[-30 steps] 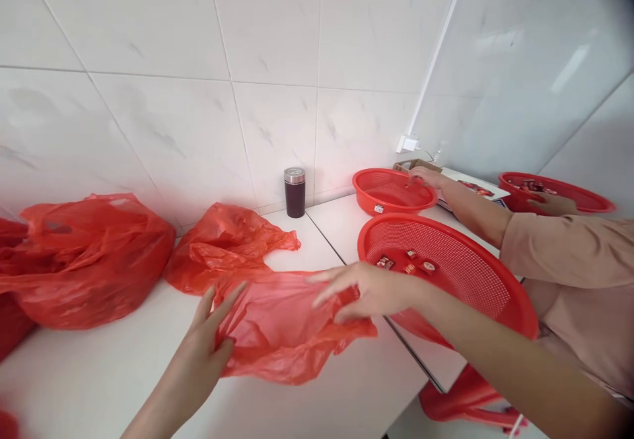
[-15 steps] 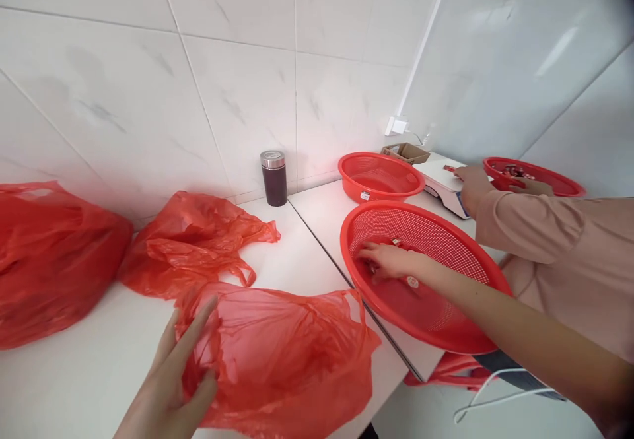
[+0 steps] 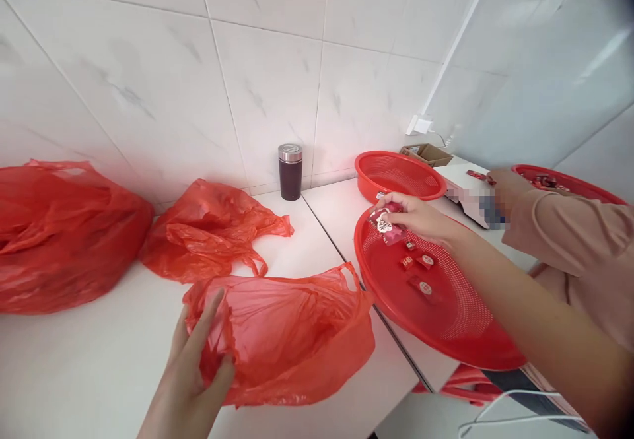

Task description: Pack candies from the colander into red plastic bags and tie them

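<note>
My right hand (image 3: 413,218) pinches a few small red packets with white emblems (image 3: 385,225) just above the far rim of a round red mesh basket (image 3: 475,352). Several similar packets (image 3: 419,270) lie inside the basket, below my hand. My left hand (image 3: 195,370) is at the near edge of the counter, its fingers gripping the open edge of a thin red plastic bag (image 3: 292,340). The bag lies crumpled on the white counter (image 3: 99,360), with its opening facing my hand.
A full red bag (image 3: 59,237) and a crumpled red bag (image 3: 208,231) lie to the left. A dark steel-lidded jar (image 3: 290,171) stands against the tiled wall. At the back are another red basket (image 3: 399,175) and a cardboard box (image 3: 426,155). A co-worker's pink sleeve (image 3: 569,241) reaches toward a third red basket (image 3: 564,178).
My right hand has risen from inside the basket to its far rim, now holding packets. My left hand has closed on the bag's edge. The view has shifted slightly.
</note>
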`<state>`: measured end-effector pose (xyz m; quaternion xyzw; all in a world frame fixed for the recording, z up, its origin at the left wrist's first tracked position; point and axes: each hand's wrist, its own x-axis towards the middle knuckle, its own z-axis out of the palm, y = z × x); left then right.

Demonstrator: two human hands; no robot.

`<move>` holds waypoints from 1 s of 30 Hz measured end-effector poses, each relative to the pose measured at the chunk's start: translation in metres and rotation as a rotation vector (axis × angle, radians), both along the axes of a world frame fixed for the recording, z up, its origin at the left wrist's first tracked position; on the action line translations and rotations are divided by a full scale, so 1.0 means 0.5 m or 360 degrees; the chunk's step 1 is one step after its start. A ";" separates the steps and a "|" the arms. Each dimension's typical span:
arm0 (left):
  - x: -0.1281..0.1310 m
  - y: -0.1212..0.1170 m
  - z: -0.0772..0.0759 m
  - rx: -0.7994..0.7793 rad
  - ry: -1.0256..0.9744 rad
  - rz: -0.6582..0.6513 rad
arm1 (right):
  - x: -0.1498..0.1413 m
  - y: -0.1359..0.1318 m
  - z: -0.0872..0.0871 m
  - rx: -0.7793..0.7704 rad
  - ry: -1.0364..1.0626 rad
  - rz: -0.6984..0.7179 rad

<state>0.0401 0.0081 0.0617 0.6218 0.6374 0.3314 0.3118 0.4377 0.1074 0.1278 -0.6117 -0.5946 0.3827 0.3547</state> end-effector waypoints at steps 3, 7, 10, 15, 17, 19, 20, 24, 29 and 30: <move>0.026 -0.005 0.001 -0.0018 -0.0061 -0.0017 | -0.108 -0.054 0.046 0.0021 0.0414 0.0128; 0.053 -0.013 -0.005 -0.0010 -0.0160 -0.0085 | -0.277 -0.106 0.007 -0.0081 0.0533 0.0376; 0.055 -0.020 -0.011 -0.0026 -0.0130 -0.0084 | -0.342 -0.117 -0.057 -0.0166 0.0224 0.0556; 0.037 -0.041 -0.016 -0.0119 -0.0074 -0.0001 | -0.326 -0.111 -0.104 -0.0322 0.0031 0.0613; 0.031 -0.052 -0.021 -0.0102 -0.0051 -0.0017 | -0.313 -0.115 -0.099 -0.0471 0.0162 0.0710; 0.028 -0.063 -0.026 -0.0070 -0.0033 -0.0038 | -0.307 -0.124 -0.092 -0.0575 0.0144 0.0861; 0.026 -0.068 -0.029 -0.0060 -0.0028 -0.0043 | -0.307 -0.130 -0.088 -0.0584 0.0040 0.0922; 0.022 -0.078 -0.036 -0.0050 -0.0007 -0.0024 | -0.303 -0.152 -0.061 -0.0338 -0.0430 0.0808; 0.023 -0.082 -0.037 -0.0047 0.0025 -0.0037 | -0.219 -0.140 0.002 0.0097 -0.0588 0.0386; 0.024 -0.083 -0.037 -0.0051 0.0029 -0.0043 | -0.185 -0.130 0.006 0.0108 -0.0749 0.0274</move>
